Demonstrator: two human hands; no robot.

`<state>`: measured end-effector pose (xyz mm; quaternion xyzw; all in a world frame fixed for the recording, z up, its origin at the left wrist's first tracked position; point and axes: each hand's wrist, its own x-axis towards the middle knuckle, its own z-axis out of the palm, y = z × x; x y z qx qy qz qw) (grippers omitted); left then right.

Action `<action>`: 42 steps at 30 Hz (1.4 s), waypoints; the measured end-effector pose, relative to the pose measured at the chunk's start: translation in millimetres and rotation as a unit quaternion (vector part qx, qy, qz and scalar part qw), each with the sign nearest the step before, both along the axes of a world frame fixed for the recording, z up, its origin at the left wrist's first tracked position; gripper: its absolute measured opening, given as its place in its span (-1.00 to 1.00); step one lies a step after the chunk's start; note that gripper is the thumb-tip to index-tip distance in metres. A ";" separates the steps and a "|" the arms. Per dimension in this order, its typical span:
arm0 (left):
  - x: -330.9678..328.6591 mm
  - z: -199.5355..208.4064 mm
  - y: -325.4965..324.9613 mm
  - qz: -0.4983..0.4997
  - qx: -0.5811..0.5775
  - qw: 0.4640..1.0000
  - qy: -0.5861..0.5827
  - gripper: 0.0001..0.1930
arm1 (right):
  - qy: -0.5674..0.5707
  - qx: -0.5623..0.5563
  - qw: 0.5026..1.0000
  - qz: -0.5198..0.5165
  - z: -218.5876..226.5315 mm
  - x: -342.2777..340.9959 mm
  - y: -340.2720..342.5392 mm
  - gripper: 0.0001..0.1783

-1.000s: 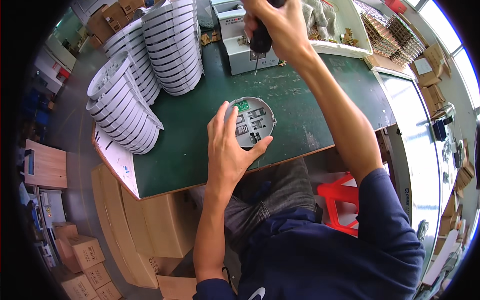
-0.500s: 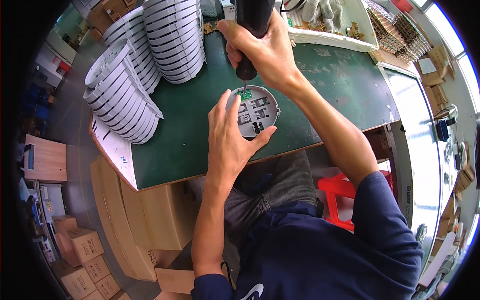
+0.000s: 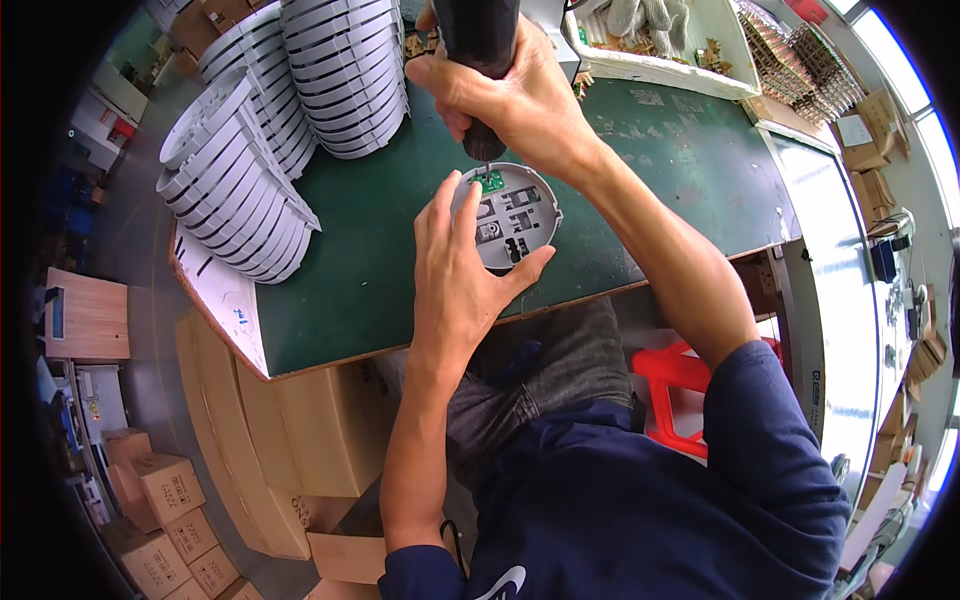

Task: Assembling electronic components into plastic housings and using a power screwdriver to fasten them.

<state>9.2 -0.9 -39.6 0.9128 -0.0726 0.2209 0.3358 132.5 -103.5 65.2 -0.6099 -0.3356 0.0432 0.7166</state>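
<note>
My right hand (image 3: 520,100) is wrapped around a black electric screwdriver (image 3: 480,40), held nearly upright. Its bit points down at a small green circuit board (image 3: 489,182) near the far edge of a round grey plastic housing (image 3: 540,222). Whether the bit touches a screw is too small to tell. My left hand (image 3: 455,260) grips the housing by its rim, fingers along the left side and thumb at the near right. Rectangular cut-outs and a black part (image 3: 515,249) show inside the housing, which lies on the green table (image 3: 370,270).
Tall stacks of grey round housings (image 3: 235,190) stand at the table's left. A white foam tray (image 3: 680,72) at the back right holds gloves (image 3: 645,20) and small brass-coloured parts. Cardboard boxes (image 3: 310,430) sit below the table's left side; a red stool (image 3: 668,385) is on the right.
The screwdriver's top has tilted left, with my right hand shifting slightly left. The bit stays over the circuit board, and my left hand keeps its hold on the housing.
</note>
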 end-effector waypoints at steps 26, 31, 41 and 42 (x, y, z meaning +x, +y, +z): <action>0.4 -4.0 -0.9 0.012 -0.015 1.000 -0.009 -0.13 | -0.075 -0.011 0.997 0.019 -4.5 2.7 2.1 -0.50; -1.4 -0.4 -0.7 0.011 -0.014 1.000 -0.015 -0.13 | -0.015 -0.019 0.999 0.027 1.6 1.6 -1.2 -0.51; 3.3 -0.6 -0.5 0.007 -0.020 1.000 -0.007 -0.12 | -0.064 -0.027 0.997 0.023 -4.3 15.2 5.3 -0.24; 2.7 0.1 -0.1 0.009 -0.016 1.000 -0.013 -0.12 | -0.070 -0.029 0.997 0.024 -0.8 15.9 4.7 -0.25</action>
